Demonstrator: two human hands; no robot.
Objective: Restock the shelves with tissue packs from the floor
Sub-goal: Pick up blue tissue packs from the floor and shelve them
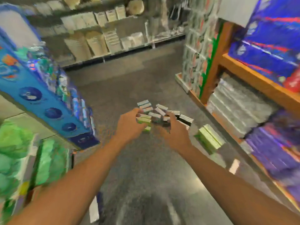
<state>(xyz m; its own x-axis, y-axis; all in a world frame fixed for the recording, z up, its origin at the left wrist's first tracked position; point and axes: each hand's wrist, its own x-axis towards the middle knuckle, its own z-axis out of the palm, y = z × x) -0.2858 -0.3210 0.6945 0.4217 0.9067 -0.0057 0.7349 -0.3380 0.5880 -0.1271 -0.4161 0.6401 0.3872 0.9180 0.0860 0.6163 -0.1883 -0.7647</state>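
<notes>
aisle floor (129, 82): open ahead | tissue packs (155, 112) piled mid-aisle | shelves (253, 78) hem right | blue packs (48, 98) left

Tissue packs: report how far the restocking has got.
Done: cannot tell; the side shelves already hold stock. In hand: left hand and right hand reach into the pile of tissue packs on the floor; blur hides any grip. Left: that whole pile plus the green stack beside it.

- Both hands reach over a pile of tissue packs (155, 113) on the floor (146, 168).
- Left hand (129, 125) curls around a green pack (143, 120).
- Right hand (175, 132) hovers beside; grip blurred.
</notes>
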